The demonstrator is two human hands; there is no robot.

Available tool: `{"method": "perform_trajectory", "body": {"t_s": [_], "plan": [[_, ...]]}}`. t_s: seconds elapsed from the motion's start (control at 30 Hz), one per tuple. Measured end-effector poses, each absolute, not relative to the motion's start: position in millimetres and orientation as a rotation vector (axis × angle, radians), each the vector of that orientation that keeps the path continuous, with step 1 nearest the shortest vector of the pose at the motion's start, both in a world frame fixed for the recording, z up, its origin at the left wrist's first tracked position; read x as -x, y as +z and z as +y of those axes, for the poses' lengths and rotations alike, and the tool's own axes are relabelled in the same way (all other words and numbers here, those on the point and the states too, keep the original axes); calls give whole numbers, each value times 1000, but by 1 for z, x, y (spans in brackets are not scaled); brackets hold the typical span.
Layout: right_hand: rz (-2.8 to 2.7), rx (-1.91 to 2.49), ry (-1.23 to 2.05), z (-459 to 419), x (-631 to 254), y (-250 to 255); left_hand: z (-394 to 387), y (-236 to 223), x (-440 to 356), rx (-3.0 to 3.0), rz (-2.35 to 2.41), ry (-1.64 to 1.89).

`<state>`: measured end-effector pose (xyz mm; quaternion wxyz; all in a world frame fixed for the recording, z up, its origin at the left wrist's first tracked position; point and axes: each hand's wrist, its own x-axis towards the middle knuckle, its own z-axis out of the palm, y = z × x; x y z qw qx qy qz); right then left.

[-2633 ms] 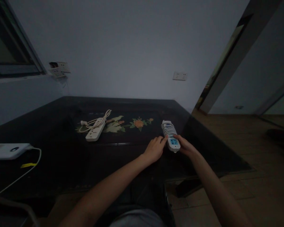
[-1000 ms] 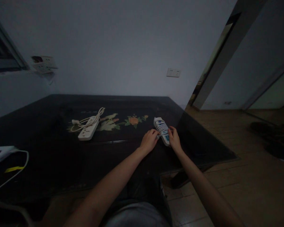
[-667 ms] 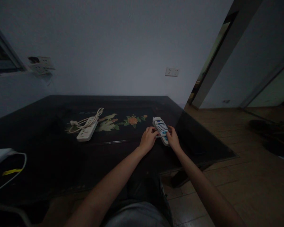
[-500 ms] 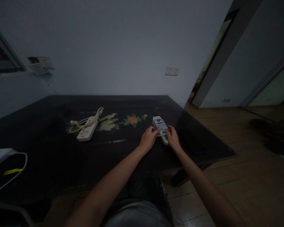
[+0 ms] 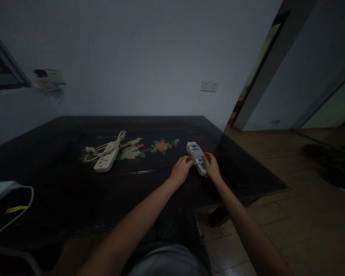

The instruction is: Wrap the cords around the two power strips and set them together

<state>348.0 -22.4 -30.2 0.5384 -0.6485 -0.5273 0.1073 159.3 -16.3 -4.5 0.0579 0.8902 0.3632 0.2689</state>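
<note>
A white power strip [image 5: 201, 168] with blue sockets lies at a slant on the dark table [image 5: 149, 184]. Its white cord [image 5: 196, 154] is wound in several turns around the strip's upper half. At the strip's left edge, my left hand [image 5: 181, 168] has thumb and fingers closed in a pinch on the cord. My right hand [image 5: 212, 166] grips the strip from the right, thumb on its face. The undersides of the strip and of the right fingers are hidden.
Another white power strip [image 5: 106, 159], its cord bundled on top, lies left on the table. A white device [image 5: 0, 191] with a cable and yellow tag [image 5: 15, 209] sits at the far left. Wall sockets [image 5: 209, 86] are behind the table.
The cord at the strip's left edge has shifted a little, and the windings look bunched closer. My left hand has moved slightly right; my right hand still grips the strip.
</note>
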Motion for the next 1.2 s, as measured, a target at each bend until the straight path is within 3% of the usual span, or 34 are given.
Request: {"method": "perform_trajectory", "body": {"t_s": [1.2], "plan": [[-1354,1401,139,-35,-345,-8,-23,-1,-150,-2614,1173,925]]}}
